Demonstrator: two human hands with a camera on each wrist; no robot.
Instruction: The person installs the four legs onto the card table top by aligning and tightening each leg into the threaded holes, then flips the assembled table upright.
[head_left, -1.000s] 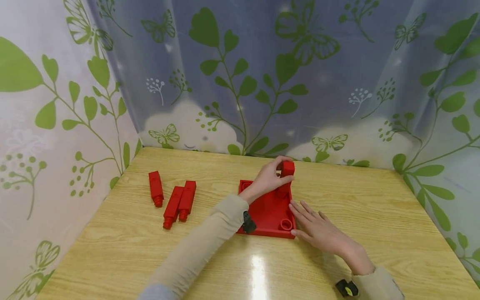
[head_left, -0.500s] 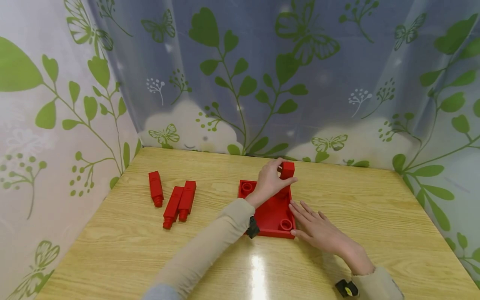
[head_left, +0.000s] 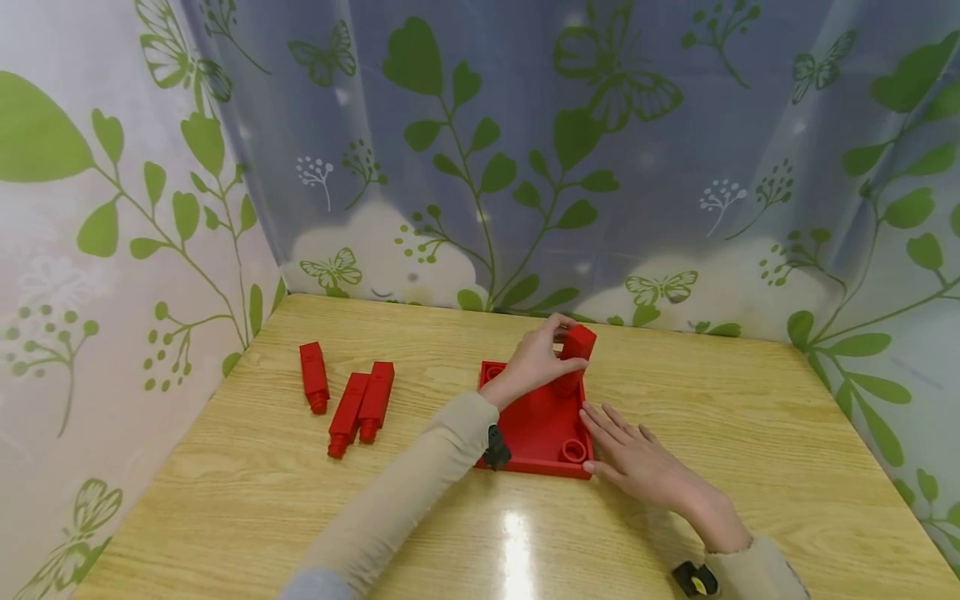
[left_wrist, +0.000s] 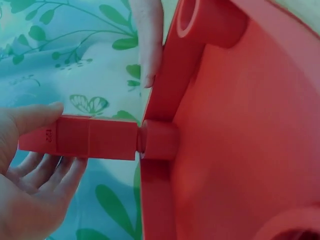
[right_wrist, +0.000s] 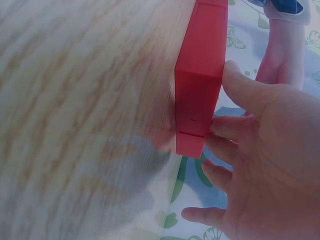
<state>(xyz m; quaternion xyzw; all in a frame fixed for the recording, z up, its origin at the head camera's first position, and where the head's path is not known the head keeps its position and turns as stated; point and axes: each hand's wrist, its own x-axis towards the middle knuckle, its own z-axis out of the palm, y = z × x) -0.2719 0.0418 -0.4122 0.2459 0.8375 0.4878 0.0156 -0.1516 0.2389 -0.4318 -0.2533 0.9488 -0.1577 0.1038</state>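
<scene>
In my left hand (head_left: 536,360) is a red square leg (head_left: 579,342), held upright between thumb and fingers. Its threaded end sits in or at the round socket (left_wrist: 161,140) at the back right corner of a red square tray-like panel (head_left: 528,427); in the left wrist view a bit of thread shows between them. The right hand (head_left: 645,465) lies with straight fingers against the panel's right side, the thumb touching near the front right corner. Another socket (head_left: 573,451) stands open at that corner. My left forearm hides the panel's front left part.
Left of the panel on the wooden table (head_left: 247,500) lie three loose red legs: one apart (head_left: 313,375), and a pair side by side, a left leg (head_left: 348,412) and a right leg (head_left: 377,396). A patterned curtain (head_left: 480,167) hangs behind the table.
My left hand has shifted its grip, and the leg's top has turned and leans slightly to the right. The right hand has stayed against the panel.
</scene>
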